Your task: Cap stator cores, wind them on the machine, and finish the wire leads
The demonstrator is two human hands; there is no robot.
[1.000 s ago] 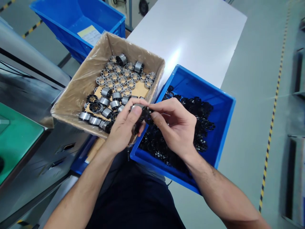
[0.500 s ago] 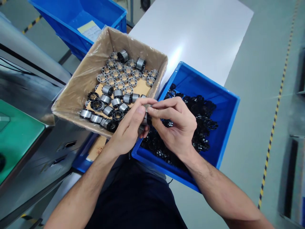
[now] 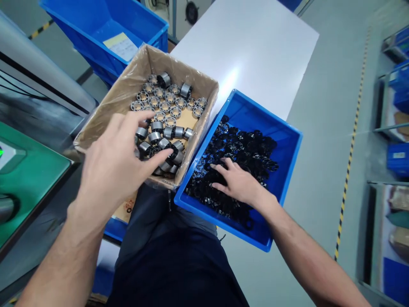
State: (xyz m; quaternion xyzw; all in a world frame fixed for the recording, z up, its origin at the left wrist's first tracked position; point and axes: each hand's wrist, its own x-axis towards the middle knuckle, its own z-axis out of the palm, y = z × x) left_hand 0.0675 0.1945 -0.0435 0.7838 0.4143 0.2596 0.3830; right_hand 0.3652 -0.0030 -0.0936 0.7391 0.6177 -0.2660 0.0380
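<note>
My left hand (image 3: pixel 111 153) hovers over the near left part of a plastic-lined cardboard box (image 3: pixel 111 96), thumb and fingers spread with nothing between them. Below it lie several steel cores with black end caps (image 3: pixel 155 137), some on their sides, partly hidden by the hand. Farther back in the box stand rows of bare steel ring cores (image 3: pixel 170 98). My right hand (image 3: pixel 238 181) reaches into a blue bin (image 3: pixel 286 166), fingers apart and fingertips at a heap of black slotted plastic rings (image 3: pixel 246 147). I see no ring gripped there.
Beyond both containers extends a white table (image 3: pixel 252 47). Another blue bin (image 3: pixel 92 25) with a paper note stands at the back left. A green-topped machine (image 3: pixel 35 170) is on the left, and shelves (image 3: pixel 396 128) stand along the right.
Both hands were together over the gap between the containers, holding a steel core. They have parted, the left moving over the box and the right down into the blue bin.
</note>
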